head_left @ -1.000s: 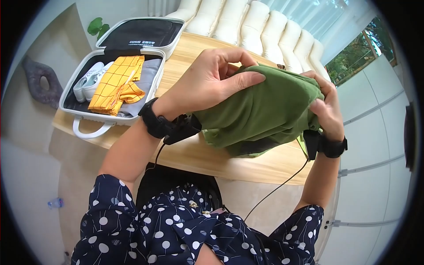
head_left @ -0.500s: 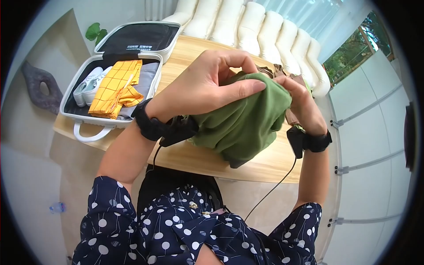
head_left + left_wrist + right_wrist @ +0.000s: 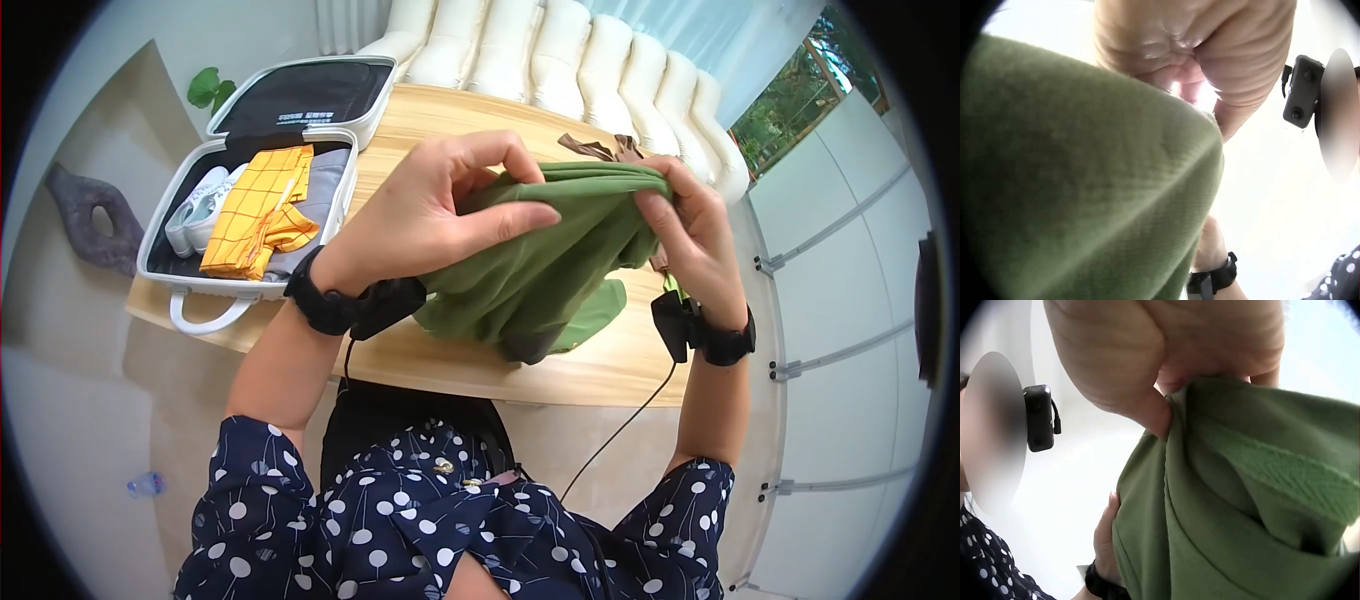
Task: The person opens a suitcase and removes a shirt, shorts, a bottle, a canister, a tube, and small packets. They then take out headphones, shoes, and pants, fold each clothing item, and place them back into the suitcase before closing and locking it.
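Note:
A green fabric garment (image 3: 530, 265) hangs in loose folds over the table, held up in front of the person. The left hand (image 3: 425, 212) pinches its upper edge between thumb and fingers. At the other end, the right hand (image 3: 698, 235) grips gathered cloth, thumb on the near side. Between the hands the top edge runs fairly straight, in several layers. The right wrist view shows the right thumb (image 3: 1159, 419) pressed on the bunched cloth, beside a lighter green ribbed strip (image 3: 1291, 472). In the left wrist view the cloth (image 3: 1085, 169) hides much of the left fingers' hold.
An open white suitcase (image 3: 150, 262) sits at the table's left, holding white shoes (image 3: 200, 212), a yellow checked cloth (image 3: 258, 205) and a grey cloth (image 3: 328, 185). Brown material (image 3: 625, 150) lies behind the garment on the wooden table (image 3: 450, 110). A cream cushioned seat (image 3: 555, 65) stands beyond.
The right hand moved in toward the left hand, then slightly out again, taking a new hold. The garment's top edge straightened between the hands, and brown material behind it came into view.

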{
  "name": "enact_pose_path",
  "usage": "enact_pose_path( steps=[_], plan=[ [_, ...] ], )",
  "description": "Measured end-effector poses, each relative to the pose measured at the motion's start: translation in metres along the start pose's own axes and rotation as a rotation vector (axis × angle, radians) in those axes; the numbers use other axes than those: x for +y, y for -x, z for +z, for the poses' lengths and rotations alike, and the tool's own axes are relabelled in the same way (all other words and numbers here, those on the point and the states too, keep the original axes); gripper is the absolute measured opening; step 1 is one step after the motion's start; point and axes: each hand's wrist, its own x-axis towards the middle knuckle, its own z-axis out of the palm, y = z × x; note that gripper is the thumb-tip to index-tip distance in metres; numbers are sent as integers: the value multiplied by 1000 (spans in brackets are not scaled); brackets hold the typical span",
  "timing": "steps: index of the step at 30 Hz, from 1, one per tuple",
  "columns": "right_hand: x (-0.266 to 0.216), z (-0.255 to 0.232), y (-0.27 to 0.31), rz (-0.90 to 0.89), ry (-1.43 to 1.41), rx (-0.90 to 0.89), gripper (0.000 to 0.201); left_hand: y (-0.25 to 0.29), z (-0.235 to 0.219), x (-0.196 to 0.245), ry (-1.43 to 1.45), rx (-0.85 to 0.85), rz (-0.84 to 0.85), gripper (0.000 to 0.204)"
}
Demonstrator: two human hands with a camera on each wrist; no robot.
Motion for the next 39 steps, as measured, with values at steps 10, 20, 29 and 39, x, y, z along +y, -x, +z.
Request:
enact_pose_path(
  steps=[10, 20, 29, 39],
  plan=[
    [-28, 0, 3, -101, 38, 61, 18, 8, 20, -14, 3, 73, 205, 26],
    [-28, -1, -2, -218, -14, 142, 17, 19, 22, -29, -98, 16, 222, 24],
    [-30, -17, -3, -291, 88, 213, 18, 31, 27, -62, -209, -28, 166, 17],
    [-28, -25, -4, -296, 143, 237, 18, 35, 36, -61, -172, -146, 144, 10]
  ],
)
